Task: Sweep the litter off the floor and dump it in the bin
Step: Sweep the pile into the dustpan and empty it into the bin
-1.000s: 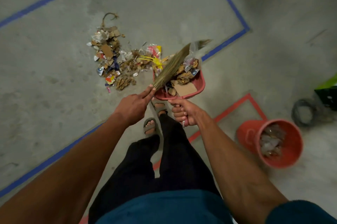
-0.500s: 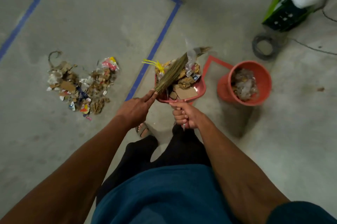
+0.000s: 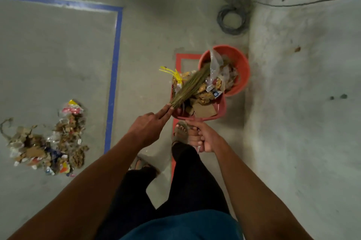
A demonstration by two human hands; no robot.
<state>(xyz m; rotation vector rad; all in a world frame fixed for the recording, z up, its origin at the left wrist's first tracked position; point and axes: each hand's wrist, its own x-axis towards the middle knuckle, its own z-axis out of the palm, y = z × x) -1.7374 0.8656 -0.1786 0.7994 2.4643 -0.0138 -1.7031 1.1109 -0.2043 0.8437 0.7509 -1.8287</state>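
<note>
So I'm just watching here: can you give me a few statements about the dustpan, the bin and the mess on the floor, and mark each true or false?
1. The right hand holds the dustpan by its handle. True.
2. The dustpan is empty. False: it is heaped with litter.
3. The left hand holds a broom lying over the dustpan. True.
4. All the litter is off the floor. False: a pile lies at the left, beyond the blue tape.
5. The bin is green. False: it is red-orange.

dustpan [image 3: 219, 109]: red, heaped with scraps, at bin rim | bin [image 3: 243, 67]: orange, upright | litter pile [image 3: 48, 142]: on floor, left
</note>
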